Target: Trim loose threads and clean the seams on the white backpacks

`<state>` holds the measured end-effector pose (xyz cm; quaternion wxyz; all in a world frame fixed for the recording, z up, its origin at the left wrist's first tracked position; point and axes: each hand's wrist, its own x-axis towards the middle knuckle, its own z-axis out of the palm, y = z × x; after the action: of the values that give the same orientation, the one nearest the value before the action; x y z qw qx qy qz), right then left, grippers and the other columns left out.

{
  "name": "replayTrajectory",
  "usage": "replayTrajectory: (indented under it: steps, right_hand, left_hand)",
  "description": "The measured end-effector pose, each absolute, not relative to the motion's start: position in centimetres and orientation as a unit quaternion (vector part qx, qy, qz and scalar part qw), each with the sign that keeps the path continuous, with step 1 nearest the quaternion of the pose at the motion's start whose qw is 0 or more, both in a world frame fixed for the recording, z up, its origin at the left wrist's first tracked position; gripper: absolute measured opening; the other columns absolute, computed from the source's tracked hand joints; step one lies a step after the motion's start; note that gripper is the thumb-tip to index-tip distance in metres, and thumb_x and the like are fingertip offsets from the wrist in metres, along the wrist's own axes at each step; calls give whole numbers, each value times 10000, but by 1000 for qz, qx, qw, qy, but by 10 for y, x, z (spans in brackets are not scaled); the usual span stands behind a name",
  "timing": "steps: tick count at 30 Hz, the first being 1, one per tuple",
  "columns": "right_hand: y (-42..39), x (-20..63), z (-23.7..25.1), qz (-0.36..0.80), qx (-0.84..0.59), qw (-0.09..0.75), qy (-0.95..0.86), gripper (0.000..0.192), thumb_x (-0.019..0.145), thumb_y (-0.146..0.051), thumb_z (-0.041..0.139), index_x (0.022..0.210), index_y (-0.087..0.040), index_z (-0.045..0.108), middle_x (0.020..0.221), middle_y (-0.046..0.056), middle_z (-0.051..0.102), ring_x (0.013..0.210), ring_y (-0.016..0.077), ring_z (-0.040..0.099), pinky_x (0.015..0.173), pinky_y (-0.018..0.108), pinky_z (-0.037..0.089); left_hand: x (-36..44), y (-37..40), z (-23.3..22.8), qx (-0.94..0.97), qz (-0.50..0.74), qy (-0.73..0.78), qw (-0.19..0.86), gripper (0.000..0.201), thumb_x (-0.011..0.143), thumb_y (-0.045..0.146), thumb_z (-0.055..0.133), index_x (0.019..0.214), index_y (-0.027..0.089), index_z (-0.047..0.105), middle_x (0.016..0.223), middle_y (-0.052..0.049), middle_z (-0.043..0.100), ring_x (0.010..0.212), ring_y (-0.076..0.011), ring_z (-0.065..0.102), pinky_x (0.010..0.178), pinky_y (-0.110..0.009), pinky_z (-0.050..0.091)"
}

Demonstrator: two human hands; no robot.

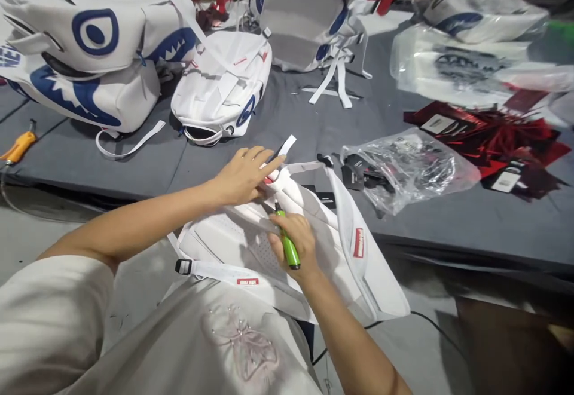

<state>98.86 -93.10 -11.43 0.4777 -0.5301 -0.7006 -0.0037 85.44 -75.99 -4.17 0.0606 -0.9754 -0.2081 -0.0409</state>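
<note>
A white backpack (345, 251) lies back-side up over the front edge of the grey table (470, 216), its padded straps spread toward me. My left hand (244, 174) presses flat on the top of the backpack, fingers touching a loose white strap end (287, 145). My right hand (293, 236) is closed around a green lighter (289, 248), whose black tip points at the strap area just under my left hand's fingers. A strap with a black buckle (183, 266) and a small red label hangs near my lap.
Several white backpacks with blue shark print (89, 48) are piled at the back left and centre. A clear plastic bag of black parts (403, 168) lies to the right, with red foil tags (493, 138) and bagged backpacks (466, 66) beyond. An orange-handled tool (18, 147) lies far left.
</note>
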Motion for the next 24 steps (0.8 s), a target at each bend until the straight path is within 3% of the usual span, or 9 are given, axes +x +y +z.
replayTrajectory:
  steps: [3, 6, 11, 16, 19, 22, 24]
  right_hand:
    - [-926, 997, -122, 62, -542, 503, -670, 353, 964, -339, 537, 1305, -250, 541, 953, 57, 708, 883, 236, 675, 804, 417, 526]
    - [-922, 1001, -131, 138, -574, 554, -587, 410, 959, -332, 569, 1346, -259, 458, 1006, 60, 733, 931, 230, 719, 834, 412, 568]
    - [-920, 1016, -135, 180, -596, 540, -567, 255, 947, -305, 610, 1196, -258, 579, 1062, 63, 745, 962, 228, 735, 868, 406, 597]
    - [-911, 1035, -122, 33, -652, 535, -536, 329, 974, -324, 555, 1295, -257, 581, 1145, 86, 713, 1003, 237, 713, 938, 446, 567]
    - [-886, 1036, -110, 14, -722, 405, -561, 415, 923, -408, 625, 1285, -210, 584, 1175, 145, 675, 1120, 321, 634, 984, 513, 502]
    - [-856, 1028, -103, 44, -765, 235, -599, 606, 792, -437, 768, 1284, -161, 546, 1137, 186, 641, 1074, 380, 591, 922, 530, 479]
    - [-840, 1021, -103, 22, -783, 164, -600, 633, 730, -390, 820, 1237, -145, 533, 1160, 215, 599, 1046, 382, 564, 880, 502, 470]
  left_hand:
    - [854, -766, -44, -983, -25, -164, 83, 1167, 770, 566, 767, 1622, 190, 62, 1666, -217, 176, 1525, -428, 171, 1187, -643, 159]
    - [862, -767, -50, -978, 19, -174, 110, 1260, 726, 507, 819, 1625, 228, -18, 1694, -208, 14, 1547, -449, 60, 1178, -701, 84]
    - [875, -758, -56, -972, 34, -210, 95, 1135, 827, 438, 736, 1627, 189, -30, 1680, -210, 137, 1520, -405, 216, 1160, -572, 281]
    - [874, -756, -52, -975, 15, -207, 77, 977, 902, 368, 653, 1627, 191, 21, 1669, -180, 216, 1472, -357, 325, 1112, -496, 355]
    - [874, -753, -55, -972, 5, -225, 72, 981, 895, 369, 662, 1626, 181, 35, 1667, -188, 216, 1477, -356, 309, 1117, -491, 347]
    - [879, -746, -62, -965, 10, -252, 65, 991, 889, 390, 659, 1628, 171, 36, 1671, -186, 202, 1480, -355, 295, 1108, -490, 364]
    - [884, -742, -65, -961, 16, -267, 69, 1026, 864, 391, 692, 1628, 161, 46, 1675, -184, 190, 1479, -354, 294, 1085, -479, 397]
